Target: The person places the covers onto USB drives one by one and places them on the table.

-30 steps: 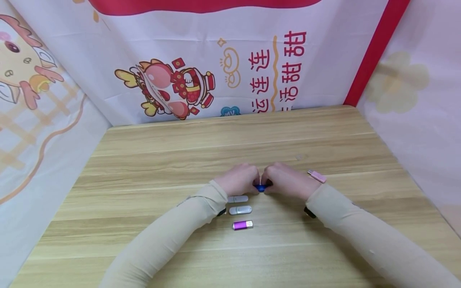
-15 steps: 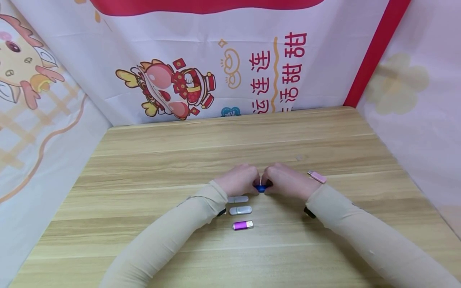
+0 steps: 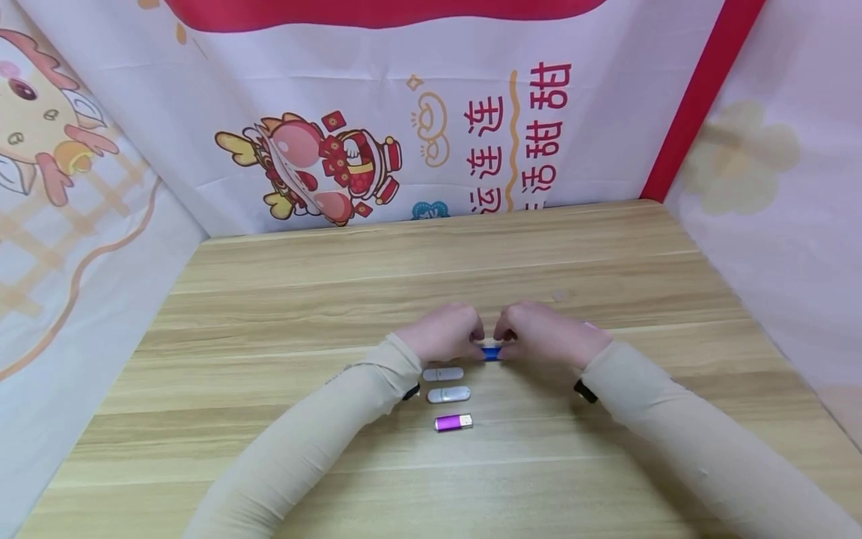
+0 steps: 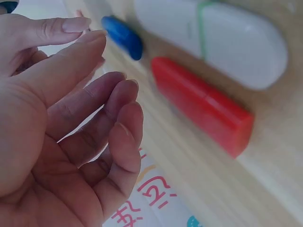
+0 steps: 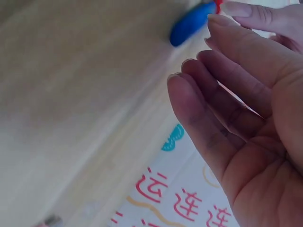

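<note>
A small blue USB stick (image 3: 492, 353) lies on the wooden table between the two hands. My left hand (image 3: 446, 333) is at its left end, and its loosely curled fingers are apart from the stick in the left wrist view. At the right end is my right hand (image 3: 548, 335), with a gap between its bent fingers and the blue stick (image 5: 191, 23) in the right wrist view. Neither hand holds anything. A red USB stick (image 4: 203, 106) lies just beside the blue one in the left wrist view; the left hand hides it in the head view.
Nearer the body lie two white USB sticks (image 3: 443, 373) and a purple one (image 3: 453, 423) with a bare metal plug, stacked in a column. A pink stick (image 3: 590, 325) is mostly hidden behind the right wrist. Printed cloth (image 3: 377, 75) stands behind the table (image 3: 337, 299).
My fingers have let go of the blue stick and drawn slightly apart, so more of it shows. The right hand moved a little right and now covers most of the pink stick.
</note>
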The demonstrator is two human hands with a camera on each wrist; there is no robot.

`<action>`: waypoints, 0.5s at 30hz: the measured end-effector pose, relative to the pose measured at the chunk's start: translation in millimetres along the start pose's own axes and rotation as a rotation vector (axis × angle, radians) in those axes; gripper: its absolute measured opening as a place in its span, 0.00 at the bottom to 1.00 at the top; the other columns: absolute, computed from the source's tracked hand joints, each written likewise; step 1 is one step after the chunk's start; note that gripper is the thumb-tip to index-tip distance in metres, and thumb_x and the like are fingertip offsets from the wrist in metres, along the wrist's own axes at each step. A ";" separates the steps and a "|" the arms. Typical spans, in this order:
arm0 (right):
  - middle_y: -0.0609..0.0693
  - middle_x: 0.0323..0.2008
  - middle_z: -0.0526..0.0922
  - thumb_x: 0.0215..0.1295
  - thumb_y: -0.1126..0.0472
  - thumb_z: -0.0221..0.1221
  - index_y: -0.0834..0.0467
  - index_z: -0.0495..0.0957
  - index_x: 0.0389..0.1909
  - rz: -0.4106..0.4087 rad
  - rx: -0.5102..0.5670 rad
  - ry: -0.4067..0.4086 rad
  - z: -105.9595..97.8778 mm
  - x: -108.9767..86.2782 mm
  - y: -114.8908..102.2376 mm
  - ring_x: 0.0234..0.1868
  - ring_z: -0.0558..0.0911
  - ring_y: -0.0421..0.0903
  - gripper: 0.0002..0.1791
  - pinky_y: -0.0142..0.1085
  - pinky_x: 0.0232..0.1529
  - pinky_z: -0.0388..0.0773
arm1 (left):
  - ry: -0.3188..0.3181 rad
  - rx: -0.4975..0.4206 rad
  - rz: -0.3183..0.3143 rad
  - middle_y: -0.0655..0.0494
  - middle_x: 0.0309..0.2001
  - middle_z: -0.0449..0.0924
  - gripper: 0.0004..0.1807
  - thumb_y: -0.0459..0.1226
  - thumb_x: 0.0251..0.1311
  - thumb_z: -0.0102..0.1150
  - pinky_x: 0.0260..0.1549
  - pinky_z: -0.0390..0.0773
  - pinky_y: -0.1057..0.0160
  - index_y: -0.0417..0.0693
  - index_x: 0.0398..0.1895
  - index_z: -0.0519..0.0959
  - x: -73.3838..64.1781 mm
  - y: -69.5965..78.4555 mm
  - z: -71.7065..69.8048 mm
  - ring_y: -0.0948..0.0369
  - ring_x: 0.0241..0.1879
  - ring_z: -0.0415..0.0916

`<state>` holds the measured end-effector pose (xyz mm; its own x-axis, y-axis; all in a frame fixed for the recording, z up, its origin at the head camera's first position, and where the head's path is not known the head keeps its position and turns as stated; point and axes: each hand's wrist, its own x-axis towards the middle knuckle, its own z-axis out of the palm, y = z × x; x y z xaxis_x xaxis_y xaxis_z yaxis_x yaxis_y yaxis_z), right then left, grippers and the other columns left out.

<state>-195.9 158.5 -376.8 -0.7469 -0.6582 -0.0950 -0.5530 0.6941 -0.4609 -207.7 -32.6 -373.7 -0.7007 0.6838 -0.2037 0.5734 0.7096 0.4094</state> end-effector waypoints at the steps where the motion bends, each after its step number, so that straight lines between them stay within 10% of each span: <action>1: 0.47 0.33 0.84 0.59 0.62 0.70 0.60 0.86 0.38 0.003 -0.009 0.006 -2.9 -1.3 0.8 0.33 0.81 0.41 0.07 0.37 0.39 0.81 | 0.001 0.001 -0.008 0.62 0.25 0.81 0.07 0.39 0.56 0.73 0.27 0.77 0.69 0.46 0.34 0.87 0.3 0.8 -2.0 0.66 0.24 0.75; 15: 0.53 0.34 0.85 0.56 0.64 0.72 0.63 0.87 0.38 0.011 -0.116 0.201 -57.0 -40.1 24.7 0.34 0.82 0.47 0.10 0.43 0.38 0.82 | 0.026 0.073 0.071 0.53 0.45 0.85 0.14 0.40 0.63 0.66 0.46 0.79 0.65 0.44 0.50 0.85 24.2 8.7 -34.2 0.63 0.42 0.79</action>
<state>-200.7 218.7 -334.1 -0.8050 -0.5873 0.0840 -0.5748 0.7370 -0.3556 -234.2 -15.7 -344.7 -0.6677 0.7285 -0.1528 0.6504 0.6708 0.3563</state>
